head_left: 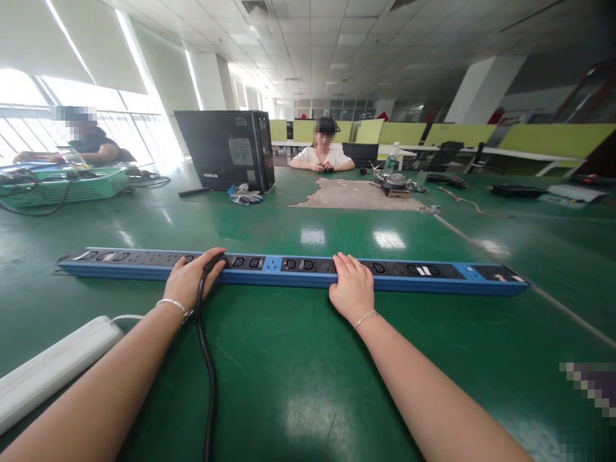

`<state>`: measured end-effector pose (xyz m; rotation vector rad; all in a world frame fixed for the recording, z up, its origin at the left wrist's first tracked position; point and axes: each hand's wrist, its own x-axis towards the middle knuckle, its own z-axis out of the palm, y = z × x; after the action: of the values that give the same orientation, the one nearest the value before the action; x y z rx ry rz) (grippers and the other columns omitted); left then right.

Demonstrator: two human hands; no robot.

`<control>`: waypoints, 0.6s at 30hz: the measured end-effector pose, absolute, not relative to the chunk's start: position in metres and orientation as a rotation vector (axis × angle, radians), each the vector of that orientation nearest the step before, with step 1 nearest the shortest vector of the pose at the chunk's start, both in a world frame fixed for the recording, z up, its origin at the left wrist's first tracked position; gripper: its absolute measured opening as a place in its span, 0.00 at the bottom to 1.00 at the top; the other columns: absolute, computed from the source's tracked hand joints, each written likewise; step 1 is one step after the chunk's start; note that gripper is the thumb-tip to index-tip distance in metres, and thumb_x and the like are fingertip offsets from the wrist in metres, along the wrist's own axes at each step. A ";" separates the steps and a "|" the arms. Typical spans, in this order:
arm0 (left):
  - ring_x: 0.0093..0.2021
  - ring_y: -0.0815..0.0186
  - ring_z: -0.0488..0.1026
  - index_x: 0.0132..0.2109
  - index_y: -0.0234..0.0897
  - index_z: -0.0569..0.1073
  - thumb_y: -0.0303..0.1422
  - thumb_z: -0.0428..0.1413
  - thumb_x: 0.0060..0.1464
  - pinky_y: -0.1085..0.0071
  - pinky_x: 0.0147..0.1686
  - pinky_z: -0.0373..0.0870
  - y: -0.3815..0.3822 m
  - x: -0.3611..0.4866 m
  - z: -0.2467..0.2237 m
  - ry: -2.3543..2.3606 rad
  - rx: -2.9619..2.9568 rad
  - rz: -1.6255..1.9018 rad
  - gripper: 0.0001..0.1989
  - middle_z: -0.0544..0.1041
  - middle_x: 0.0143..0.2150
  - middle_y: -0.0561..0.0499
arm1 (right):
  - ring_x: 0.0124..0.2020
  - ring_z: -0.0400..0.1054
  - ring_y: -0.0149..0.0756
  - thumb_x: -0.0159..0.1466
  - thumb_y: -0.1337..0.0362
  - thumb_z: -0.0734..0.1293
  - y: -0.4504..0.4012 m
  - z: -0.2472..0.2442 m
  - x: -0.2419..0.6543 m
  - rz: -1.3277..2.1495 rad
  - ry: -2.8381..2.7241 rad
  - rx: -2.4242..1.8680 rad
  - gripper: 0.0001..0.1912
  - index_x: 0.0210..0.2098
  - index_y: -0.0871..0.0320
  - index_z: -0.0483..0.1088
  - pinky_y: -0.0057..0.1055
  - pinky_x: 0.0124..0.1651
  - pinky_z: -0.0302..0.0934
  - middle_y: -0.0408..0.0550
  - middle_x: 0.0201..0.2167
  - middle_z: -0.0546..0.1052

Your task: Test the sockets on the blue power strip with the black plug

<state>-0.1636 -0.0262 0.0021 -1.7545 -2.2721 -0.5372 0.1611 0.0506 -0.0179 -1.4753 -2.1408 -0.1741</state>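
Note:
Across the green table lies a long blue power strip (pixel 298 277) with a black face and a row of sockets. My left hand (pixel 192 276) is closed around a black power plug (pixel 215 262) at a socket left of the strip's middle; how deep the plug sits cannot be made out. From it a black cable (pixel 205 353) runs down towards me. My right hand (pixel 353 285) is wrapped over the strip right of its middle, fingers on top, the thumb side at the front edge.
A white power strip (pixel 62 366) lies at the near left. Further back are a green basket (pixel 96 186) of cables, a black computer case (pixel 226 151), gloves (pixel 245 194), a brown sheet (pixel 337 194) and loose parts (pixel 397 183). One person sits opposite, another at the far left.

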 end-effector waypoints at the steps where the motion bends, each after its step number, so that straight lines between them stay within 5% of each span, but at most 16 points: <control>1: 0.47 0.61 0.72 0.57 0.50 0.62 0.48 0.38 0.57 0.59 0.57 0.53 -0.027 -0.163 0.002 -2.269 -1.756 -0.548 0.24 0.75 0.48 0.51 | 0.59 0.53 0.39 0.53 0.71 0.59 0.050 -0.018 0.161 -0.174 -2.143 -1.477 0.30 0.56 0.61 0.62 0.38 0.58 0.44 0.48 0.58 0.65; 5: 0.46 0.60 0.72 0.56 0.50 0.63 0.48 0.39 0.57 0.58 0.56 0.55 -0.028 -0.162 0.005 -2.272 -1.776 -0.558 0.24 0.75 0.49 0.51 | 0.59 0.53 0.39 0.53 0.71 0.58 0.050 -0.017 0.161 -0.171 -2.154 -1.480 0.29 0.56 0.61 0.62 0.38 0.58 0.44 0.49 0.58 0.64; 11: 0.37 0.59 0.74 0.54 0.50 0.66 0.48 0.41 0.55 0.60 0.48 0.62 -0.025 -0.165 0.013 -2.314 -1.800 -0.517 0.23 0.78 0.38 0.50 | 0.59 0.53 0.39 0.53 0.71 0.58 0.050 -0.017 0.161 -0.169 -2.155 -1.480 0.29 0.56 0.61 0.62 0.38 0.58 0.44 0.49 0.58 0.64; 18: 0.43 0.60 0.72 0.56 0.49 0.63 0.48 0.39 0.56 0.60 0.52 0.59 -0.025 -0.166 0.006 -2.275 -1.807 -0.542 0.24 0.76 0.44 0.50 | 0.59 0.53 0.39 0.53 0.70 0.59 0.050 -0.017 0.161 -0.158 -2.163 -1.484 0.30 0.56 0.62 0.62 0.38 0.58 0.43 0.49 0.58 0.64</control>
<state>-0.1663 -0.0247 0.0059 -1.8070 -2.2751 -0.5423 0.1610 0.0502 -0.0166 -1.4839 -2.1632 -0.1585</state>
